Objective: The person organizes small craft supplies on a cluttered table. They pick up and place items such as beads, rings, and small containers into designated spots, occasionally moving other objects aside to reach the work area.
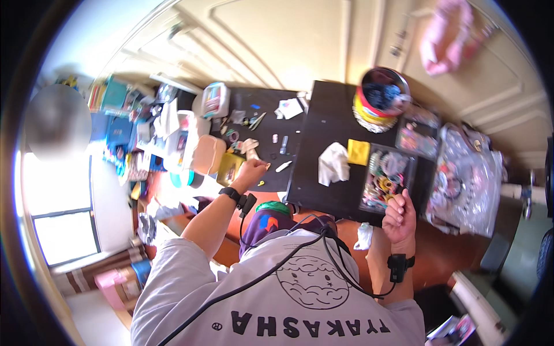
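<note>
My left hand (pixel 253 169) is over the left dark tabletop (pixel 270 179), with a small orange-tan item (pixel 268 165) pinched at its fingertips. Close by are a yellow box (pixel 229 168), a white pen-shaped item (pixel 284 166) and a small yellow piece (pixel 261 183). My right hand (pixel 399 216) is raised with curled fingers at the near right corner of a clear plastic tray (pixel 362 190). Several colourful hair ties (pixel 384 184) fill that tray. Whether the right fingers hold anything is unclear. A white cloth (pixel 334 164) and a yellow cloth-like square (pixel 358 152) lie left of the tray.
A round tin (pixel 376 110) with dark blue contents stands at the back. Right of the tray lies a clear plastic bag (pixel 469 186) of accessories. Lidded boxes (pixel 210 153) crowd the left end. A black cable (pixel 259 281) crosses my shirt.
</note>
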Action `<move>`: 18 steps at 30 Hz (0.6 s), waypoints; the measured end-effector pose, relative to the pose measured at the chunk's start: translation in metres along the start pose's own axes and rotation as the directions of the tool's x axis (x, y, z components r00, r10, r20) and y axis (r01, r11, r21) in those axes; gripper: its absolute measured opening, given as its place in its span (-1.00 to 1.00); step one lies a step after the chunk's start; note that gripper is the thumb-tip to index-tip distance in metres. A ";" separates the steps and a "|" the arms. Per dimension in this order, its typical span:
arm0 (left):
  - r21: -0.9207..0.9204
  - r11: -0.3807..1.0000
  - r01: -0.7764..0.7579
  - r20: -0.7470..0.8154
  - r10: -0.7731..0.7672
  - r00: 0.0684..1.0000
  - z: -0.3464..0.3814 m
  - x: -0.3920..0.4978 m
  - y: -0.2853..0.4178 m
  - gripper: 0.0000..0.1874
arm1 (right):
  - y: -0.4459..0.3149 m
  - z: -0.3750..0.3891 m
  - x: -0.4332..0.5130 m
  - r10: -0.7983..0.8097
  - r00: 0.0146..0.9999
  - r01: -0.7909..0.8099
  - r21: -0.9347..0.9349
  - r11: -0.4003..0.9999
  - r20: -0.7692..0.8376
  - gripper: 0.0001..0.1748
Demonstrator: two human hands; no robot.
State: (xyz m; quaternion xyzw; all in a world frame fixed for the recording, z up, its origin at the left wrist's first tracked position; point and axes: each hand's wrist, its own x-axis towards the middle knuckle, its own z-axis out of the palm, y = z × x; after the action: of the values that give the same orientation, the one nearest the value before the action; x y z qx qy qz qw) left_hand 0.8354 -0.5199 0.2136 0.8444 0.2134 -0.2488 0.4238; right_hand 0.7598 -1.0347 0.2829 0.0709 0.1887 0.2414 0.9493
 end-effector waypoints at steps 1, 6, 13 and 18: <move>-0.018 0.989 0.146 0.030 -0.145 0.989 -0.022 -0.001 -0.035 -0.79 | 0.013 0.007 0.017 0.071 0.997 -0.071 -0.010 0.997 -0.001 -0.46; -0.385 0.842 0.378 0.064 -0.384 0.921 -0.092 0.023 -0.169 -0.82 | 0.098 0.034 0.120 0.166 0.927 -0.320 -0.476 0.819 -0.336 -0.52; 0.059 0.998 0.030 -0.462 0.001 0.887 -0.100 0.157 -0.169 -0.68 | 0.228 0.027 0.249 0.053 0.830 -0.487 -0.676 0.553 -0.555 -0.57; 0.126 0.943 0.307 -0.491 -0.210 0.846 -0.099 0.256 -0.164 -0.67 | 0.288 0.004 0.293 -0.117 0.780 -0.485 -0.711 0.508 -0.615 -0.63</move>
State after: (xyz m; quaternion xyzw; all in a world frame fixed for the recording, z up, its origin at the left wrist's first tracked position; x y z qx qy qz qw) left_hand 0.9660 -0.3101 0.0111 0.8808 0.3958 -0.1116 0.2346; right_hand 0.8747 -0.6412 0.2564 -0.4545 0.3245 0.4167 0.7173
